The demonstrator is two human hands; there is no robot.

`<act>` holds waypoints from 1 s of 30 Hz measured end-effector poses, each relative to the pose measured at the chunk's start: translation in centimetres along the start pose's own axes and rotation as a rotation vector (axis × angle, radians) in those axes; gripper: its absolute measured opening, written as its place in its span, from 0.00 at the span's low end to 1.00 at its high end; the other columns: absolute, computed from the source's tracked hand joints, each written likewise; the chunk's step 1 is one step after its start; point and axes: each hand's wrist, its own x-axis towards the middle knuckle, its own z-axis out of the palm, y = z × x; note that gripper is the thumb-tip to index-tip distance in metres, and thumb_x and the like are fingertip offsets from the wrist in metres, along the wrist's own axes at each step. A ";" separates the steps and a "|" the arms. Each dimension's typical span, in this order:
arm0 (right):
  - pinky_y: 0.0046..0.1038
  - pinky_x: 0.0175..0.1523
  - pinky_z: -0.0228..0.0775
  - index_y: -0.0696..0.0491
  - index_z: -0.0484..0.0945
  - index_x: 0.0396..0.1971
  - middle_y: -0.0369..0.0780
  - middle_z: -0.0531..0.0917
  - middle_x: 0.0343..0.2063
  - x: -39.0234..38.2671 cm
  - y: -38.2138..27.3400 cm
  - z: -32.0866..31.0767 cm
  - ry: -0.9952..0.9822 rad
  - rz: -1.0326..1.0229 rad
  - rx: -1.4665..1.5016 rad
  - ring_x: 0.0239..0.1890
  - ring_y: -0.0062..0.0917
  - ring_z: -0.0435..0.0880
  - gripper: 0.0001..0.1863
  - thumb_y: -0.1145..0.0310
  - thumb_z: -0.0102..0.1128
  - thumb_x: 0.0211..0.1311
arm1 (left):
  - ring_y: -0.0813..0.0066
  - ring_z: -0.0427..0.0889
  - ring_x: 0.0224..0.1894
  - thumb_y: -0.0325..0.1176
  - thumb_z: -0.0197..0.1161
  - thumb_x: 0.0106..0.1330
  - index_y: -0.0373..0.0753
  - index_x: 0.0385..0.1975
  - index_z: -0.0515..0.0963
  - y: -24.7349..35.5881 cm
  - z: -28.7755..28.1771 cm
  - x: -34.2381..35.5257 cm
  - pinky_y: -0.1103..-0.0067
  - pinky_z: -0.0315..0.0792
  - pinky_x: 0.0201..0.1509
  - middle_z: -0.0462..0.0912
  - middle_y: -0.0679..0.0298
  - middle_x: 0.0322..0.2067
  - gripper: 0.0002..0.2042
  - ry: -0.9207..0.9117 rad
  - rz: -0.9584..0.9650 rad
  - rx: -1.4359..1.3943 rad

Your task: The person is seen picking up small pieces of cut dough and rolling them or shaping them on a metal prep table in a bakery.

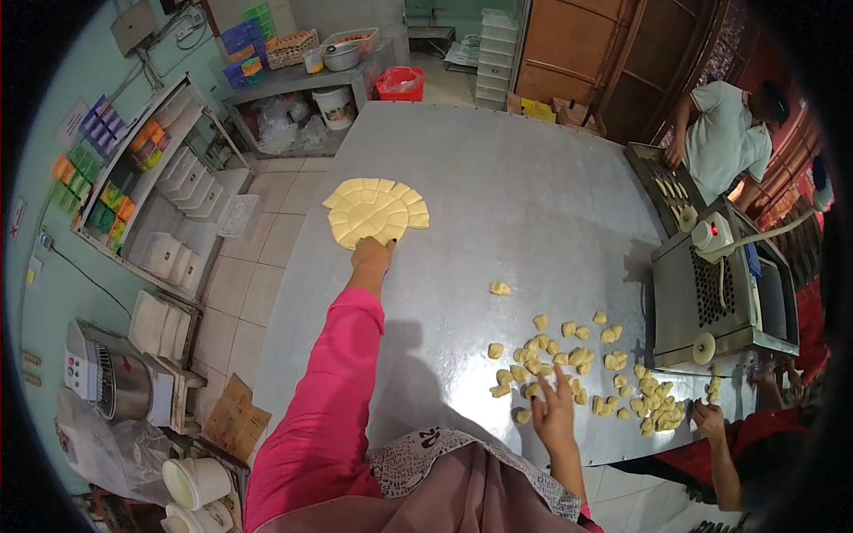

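A flat round sheet of pale yellow dough [378,209], scored into many small blocks, lies on the left part of the metal table [498,186]. My left arm is stretched out to it, and my left hand [373,259] has its fingers closed on the near edge of the dough. Close to my body, my right hand [556,416] is open with fingers spread, just over the table. Its fingertips are next to several loose dough pieces [533,364] strewn there. Farther right is a denser pile of dough pieces [657,409]. One piece [500,289] lies apart.
A metal machine [711,293] stands on the table's right side. One co-worker's hand [708,419] is beside the dough pile; another person [724,138] stands by a tray [662,186]. Shelving [169,178], a mixer [111,382] and white buckets [195,482] are on the left.
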 end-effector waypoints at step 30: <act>0.36 0.38 0.75 0.62 0.68 0.43 0.49 0.78 0.33 -0.7 -10.2 6.3 -0.456 -0.413 0.024 0.37 0.42 0.80 0.15 0.73 0.48 0.55 | 0.75 0.74 0.33 0.30 0.52 0.68 0.32 0.38 0.72 -7.1 1.0 -30.4 0.77 0.70 0.38 0.79 0.59 0.31 0.07 -0.722 0.674 -0.619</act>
